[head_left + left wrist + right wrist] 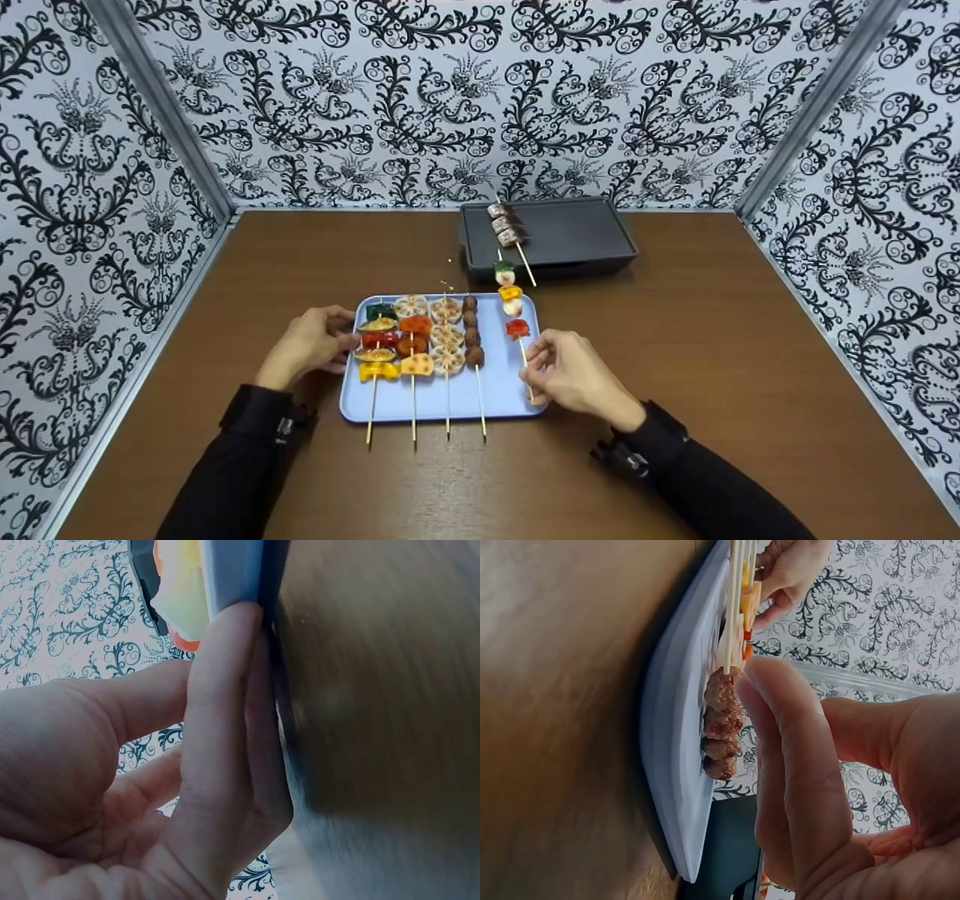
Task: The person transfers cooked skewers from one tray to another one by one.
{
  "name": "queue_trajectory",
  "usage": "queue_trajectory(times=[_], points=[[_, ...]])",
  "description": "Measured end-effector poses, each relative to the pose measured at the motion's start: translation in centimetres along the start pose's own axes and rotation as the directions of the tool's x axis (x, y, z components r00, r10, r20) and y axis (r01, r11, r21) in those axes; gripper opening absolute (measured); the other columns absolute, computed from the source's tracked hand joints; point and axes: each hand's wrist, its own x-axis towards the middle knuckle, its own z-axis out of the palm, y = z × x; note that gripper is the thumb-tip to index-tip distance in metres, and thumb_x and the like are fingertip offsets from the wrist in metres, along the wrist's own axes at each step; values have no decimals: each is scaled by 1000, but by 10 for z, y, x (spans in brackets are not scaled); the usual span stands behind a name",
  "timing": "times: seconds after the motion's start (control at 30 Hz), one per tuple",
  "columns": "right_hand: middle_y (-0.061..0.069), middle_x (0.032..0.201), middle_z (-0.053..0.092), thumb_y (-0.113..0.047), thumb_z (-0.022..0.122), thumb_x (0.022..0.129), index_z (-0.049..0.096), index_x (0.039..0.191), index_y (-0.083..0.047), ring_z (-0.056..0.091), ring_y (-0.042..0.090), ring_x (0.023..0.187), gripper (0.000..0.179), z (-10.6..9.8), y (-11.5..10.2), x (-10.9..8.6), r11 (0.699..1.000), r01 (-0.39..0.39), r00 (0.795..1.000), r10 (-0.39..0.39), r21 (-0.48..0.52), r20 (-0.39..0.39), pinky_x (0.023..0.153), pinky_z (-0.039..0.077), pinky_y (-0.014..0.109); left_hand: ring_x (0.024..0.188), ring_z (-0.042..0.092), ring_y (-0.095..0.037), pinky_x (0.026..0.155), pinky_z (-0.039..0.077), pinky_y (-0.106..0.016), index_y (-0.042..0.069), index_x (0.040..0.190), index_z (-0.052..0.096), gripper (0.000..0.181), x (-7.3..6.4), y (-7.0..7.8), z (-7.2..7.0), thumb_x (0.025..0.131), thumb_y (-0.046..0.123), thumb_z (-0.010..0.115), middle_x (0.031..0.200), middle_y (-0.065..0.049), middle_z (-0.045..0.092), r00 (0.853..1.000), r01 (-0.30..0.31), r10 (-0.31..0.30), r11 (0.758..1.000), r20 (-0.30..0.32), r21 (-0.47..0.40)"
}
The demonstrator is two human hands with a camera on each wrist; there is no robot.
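My right hand (574, 371) pinches the bare lower end of a vegetable skewer (511, 292) with green, white, yellow and red pieces. That skewer lies over the right side of a light blue tray (502, 397), its tip past the far rim. My left hand (311, 345) holds the tray's left edge; in the left wrist view its fingers (217, 705) lie against the tray's side. On the tray rest two mixed vegetable skewers (378, 339) (415, 337), a lotus root skewer (448, 337) and a meatball skewer (472, 330). The right wrist view hides the pinched stick behind the fingers.
Behind the tray stands a dark grey grill plate (577, 229). A skewer of grey-white and dark chunks (507, 229) lies on its left part, stick over the front edge. Crumbs (448, 285) dot the brown table (675, 337). Patterned walls enclose the back and sides.
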Motion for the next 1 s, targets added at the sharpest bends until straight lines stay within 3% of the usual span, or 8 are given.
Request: queue_trajectory(times=[0.6,1.0], points=[[13,94,76,-1,87,96,72,110,5,80,15,64,21,9,-1,-15,999,-22,994,20,23,107,62,74,37,88,82,-24,74,76,-36,3,164,60,50,0,-1,1,116,12,72,131,-29,70,1000,21,-21,1000,-7,-6],[11,91,76,1,83,97,72,109,6,81,14,64,17,15,-1,-19,991,-94,979,75,93,190,64,74,33,85,82,-21,73,76,-35,3,164,60,50,-1,1,1,116,12,72,137,-31,72,1000,20,-20,1000,-4,-12]])
